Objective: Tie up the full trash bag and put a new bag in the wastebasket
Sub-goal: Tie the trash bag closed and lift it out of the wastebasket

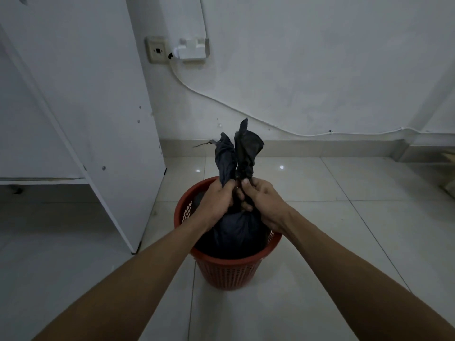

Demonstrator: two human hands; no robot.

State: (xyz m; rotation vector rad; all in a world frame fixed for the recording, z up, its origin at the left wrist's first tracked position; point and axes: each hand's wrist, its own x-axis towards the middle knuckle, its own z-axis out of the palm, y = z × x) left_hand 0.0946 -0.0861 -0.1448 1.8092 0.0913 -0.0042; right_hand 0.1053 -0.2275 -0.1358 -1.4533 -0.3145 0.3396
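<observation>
Head view. We see the wastebasket (pixel 229 274), a red mesh plastic basket, standing upright on the tiled floor (pixel 332 242), just beside the lower corner of a white cabinet panel (pixel 86 94).

The trash bag (pixel 234 232), black, sits inside the wastebasket. Its rounded body fills the opening and rises above the rim. Its mouth is gathered into a narrow neck, and two twisted tails stand upright above the neck, side by side.

The left grip (pixel 216 200), a bare hand, is closed around the base of the left tail, fingers curled into the plastic. The right grip (pixel 263 203), also bare, is closed around the base of the right tail. Both grips meet at the neck, directly over the basket. The fingers hide the crossing point, so we cannot tell whether a knot is formed. Both forearms enter from the lower edge of the frame.

Behind the basket we note a white wall (pixel 320 57) with a socket plate (pixel 157 50), a white adapter (pixel 193 49) beside it, and a white cable (pixel 221 102) running down and to the right above the baseboard (pixel 320 147).
</observation>
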